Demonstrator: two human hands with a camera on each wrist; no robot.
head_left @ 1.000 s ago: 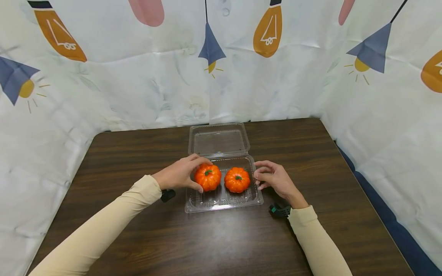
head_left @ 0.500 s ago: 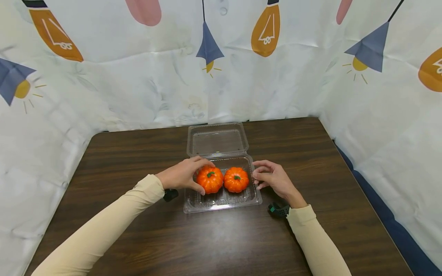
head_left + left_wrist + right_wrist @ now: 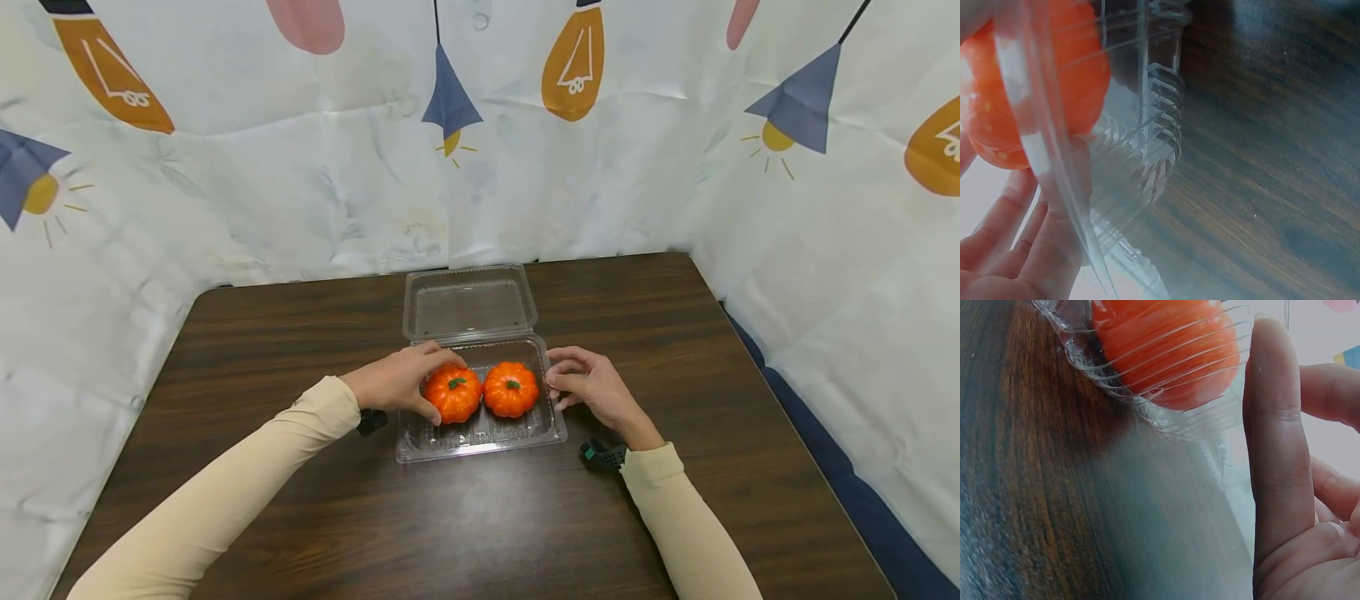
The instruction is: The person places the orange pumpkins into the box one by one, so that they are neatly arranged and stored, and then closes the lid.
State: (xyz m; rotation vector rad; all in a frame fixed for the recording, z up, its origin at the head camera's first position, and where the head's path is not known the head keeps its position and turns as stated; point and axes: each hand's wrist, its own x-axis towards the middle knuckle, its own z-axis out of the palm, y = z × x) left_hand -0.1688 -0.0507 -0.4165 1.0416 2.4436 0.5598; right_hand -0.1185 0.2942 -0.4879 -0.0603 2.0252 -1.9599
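Observation:
Two small orange pumpkins with green stems sit side by side in the base of a clear plastic clamshell box (image 3: pixel 480 451). My left hand (image 3: pixel 401 381) holds the left pumpkin (image 3: pixel 453 397), thumb at its near side and fingers at its far side. In the left wrist view, that pumpkin (image 3: pixel 1079 75) shows through the clear wall, with fingers below it. The right pumpkin (image 3: pixel 511 390) stands free of both hands. My right hand (image 3: pixel 596 387) rests by the box's right rim, fingertips at the edge. In the right wrist view, its thumb (image 3: pixel 1279 437) lies straight beside the ribbed wall.
The box's clear lid (image 3: pixel 470 302) lies folded back behind the base. Everything stands on a dark wood-grain table (image 3: pixel 322 517). A white patterned cloth (image 3: pixel 300 192) hangs behind and at both sides. A dark blue cloth (image 3: pixel 825 442) shows beyond the right edge.
My left hand has shifted the left pumpkin right, up close to the other pumpkin. Its grip looks much the same. The right hand stays at the box's rim, and the head view drifts slightly.

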